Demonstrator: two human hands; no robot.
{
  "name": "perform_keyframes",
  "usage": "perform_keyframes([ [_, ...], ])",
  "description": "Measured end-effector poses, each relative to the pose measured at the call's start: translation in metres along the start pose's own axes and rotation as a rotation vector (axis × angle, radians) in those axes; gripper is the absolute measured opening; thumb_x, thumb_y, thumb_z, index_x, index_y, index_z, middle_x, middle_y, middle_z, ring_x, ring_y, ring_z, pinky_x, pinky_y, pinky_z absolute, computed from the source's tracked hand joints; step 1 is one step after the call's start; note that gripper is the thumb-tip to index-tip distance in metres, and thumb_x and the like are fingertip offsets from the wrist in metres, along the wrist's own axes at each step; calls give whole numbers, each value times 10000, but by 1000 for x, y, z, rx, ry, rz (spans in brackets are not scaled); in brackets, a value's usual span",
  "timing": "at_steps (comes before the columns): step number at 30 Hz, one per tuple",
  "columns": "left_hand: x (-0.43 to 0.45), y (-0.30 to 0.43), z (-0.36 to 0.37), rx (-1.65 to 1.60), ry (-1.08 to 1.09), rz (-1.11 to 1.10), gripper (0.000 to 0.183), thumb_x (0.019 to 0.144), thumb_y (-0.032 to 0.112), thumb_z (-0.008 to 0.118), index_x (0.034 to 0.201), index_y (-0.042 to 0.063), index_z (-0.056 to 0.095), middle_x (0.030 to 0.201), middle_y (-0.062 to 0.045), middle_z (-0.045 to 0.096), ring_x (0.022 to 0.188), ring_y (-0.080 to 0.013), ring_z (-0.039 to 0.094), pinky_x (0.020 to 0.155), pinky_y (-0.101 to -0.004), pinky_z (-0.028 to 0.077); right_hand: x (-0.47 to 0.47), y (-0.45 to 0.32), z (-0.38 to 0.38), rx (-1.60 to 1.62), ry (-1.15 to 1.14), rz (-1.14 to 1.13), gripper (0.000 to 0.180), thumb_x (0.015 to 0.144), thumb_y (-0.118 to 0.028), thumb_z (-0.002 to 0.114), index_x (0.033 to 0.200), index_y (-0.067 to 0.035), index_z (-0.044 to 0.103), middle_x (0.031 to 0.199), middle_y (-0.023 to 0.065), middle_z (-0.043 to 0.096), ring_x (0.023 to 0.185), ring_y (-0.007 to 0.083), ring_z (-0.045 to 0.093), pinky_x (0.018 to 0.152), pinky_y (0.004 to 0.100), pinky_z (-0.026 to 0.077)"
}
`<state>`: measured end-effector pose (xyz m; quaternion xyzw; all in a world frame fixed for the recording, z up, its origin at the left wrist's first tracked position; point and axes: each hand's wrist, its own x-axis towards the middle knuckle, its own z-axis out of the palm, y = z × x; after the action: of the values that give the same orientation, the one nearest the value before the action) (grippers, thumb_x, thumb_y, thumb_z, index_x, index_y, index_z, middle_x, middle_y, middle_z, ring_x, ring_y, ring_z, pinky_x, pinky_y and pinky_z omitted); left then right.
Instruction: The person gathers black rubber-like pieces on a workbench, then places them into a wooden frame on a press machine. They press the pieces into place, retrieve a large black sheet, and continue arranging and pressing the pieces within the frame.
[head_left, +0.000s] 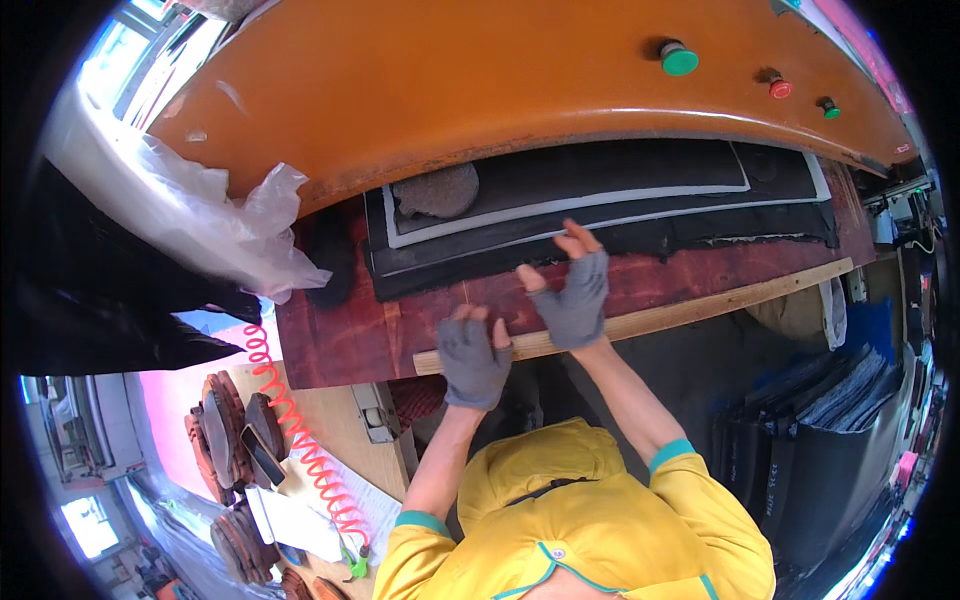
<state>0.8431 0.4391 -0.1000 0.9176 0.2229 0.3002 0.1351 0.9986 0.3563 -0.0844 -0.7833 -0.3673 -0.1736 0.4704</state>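
Note:
Both hands wear grey fingerless gloves. My right hand (574, 296) has its fingers apart, with the fingertips at the front edge of stacked black sheets (525, 259); whether they touch is unclear. Closer to me, my left hand (472, 356) is over the front of the reddish-brown board (337, 341), by the left part of a pale wooden strip (660, 316). Its thumb stands away from the fingers and it holds nothing. White edges or layers show among the sheets. A flat, rounded grey-brown piece (442, 190) lies on them at the left.
An orange machine beam (450, 82) with green (679, 60) and red (780, 88) buttons overhangs the sheets. Clear plastic film (255, 232) hangs at the left. A red coiled air hose (307, 442) crosses a side table with sole-shaped stacks (225, 435). Black sheets (810, 457) stand right.

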Motion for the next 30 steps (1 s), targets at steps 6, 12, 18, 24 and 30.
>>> perform_keyframes([
  [6,20,-1,33,-10,-81,21,176,879,207,636,780,68,595,793,-121,571,757,-346,554,694,-477,449,88,32,-32,-48,307,-110,779,922,-430,639,1429,78,335,1474,319,336,1373,454,323,1150,574,169],
  [12,47,-10,41,30,-60,26,181,876,220,632,775,76,590,804,-124,577,772,-349,562,706,-474,456,217,45,-33,-199,545,-234,958,927,-586,571,1521,61,191,1537,349,207,1459,460,188,1179,580,68],
  [18,64,-18,47,24,-102,34,171,855,224,643,774,80,596,816,-120,572,787,-343,565,728,-472,464,184,64,-33,-258,365,-227,965,900,-578,606,1535,25,202,1551,328,221,1462,451,196,1173,585,89],
  [24,67,-16,52,58,-116,-4,173,843,226,645,760,82,599,806,-114,563,782,-333,566,736,-469,466,22,54,-39,-150,-253,-177,549,842,-374,726,1287,-101,555,1242,148,575,1150,344,551,1003,519,396],
  [30,66,-12,52,76,-107,3,197,861,232,628,740,79,597,788,-125,569,776,-357,563,693,-481,454,3,58,-10,-282,-344,-122,154,814,-248,738,833,-118,655,812,61,620,767,287,612,688,420,494],
])
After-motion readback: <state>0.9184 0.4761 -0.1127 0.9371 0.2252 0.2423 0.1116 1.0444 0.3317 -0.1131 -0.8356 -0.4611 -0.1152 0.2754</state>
